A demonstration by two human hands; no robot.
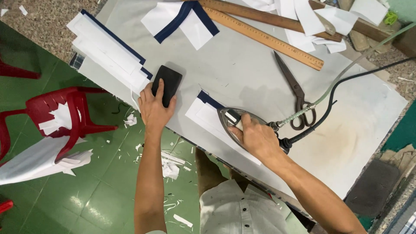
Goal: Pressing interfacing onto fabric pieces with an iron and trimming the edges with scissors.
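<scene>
My left hand (154, 108) grips a black rectangular block (167, 82) that rests on the grey ironing table (242, 73) near its left edge. My right hand (256, 138) holds the handle of a steel clothes iron (232, 119), which sits flat on a white fabric piece with a navy edge (203, 110). A black cable (342, 86) and a pale hose (346, 71) run from the back of the iron to the upper right.
Stacked white pieces with navy trim (108, 47) lie at the table's left edge, another trimmed piece (182, 19) farther up. A wooden ruler (264, 38), black scissors (294, 93) and white cut pieces (312, 21) lie beyond the iron. Red plastic chairs (65, 117) and scraps are on the green floor.
</scene>
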